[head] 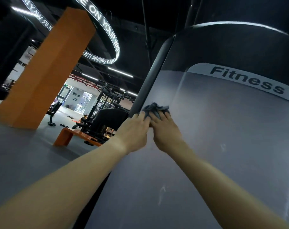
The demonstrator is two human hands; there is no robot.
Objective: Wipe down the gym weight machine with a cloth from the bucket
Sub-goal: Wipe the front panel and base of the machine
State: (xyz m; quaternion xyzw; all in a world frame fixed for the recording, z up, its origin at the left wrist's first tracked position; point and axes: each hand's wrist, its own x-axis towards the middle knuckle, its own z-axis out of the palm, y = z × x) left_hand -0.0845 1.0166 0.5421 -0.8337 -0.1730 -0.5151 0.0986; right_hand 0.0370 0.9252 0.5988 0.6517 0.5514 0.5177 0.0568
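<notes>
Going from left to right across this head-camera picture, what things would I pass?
First the orange pillar → orange bench → dark weight machines in the background → left hand → right hand, both on the grey cloth → the machine's grey panel with its Fitness label.

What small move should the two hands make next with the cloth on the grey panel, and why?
Probably draw the cloth down the grey panel. The left hand and the right hand press it near the panel's left edge, beside the dark post, and pale smudges show lower down, likely unwiped.
</notes>
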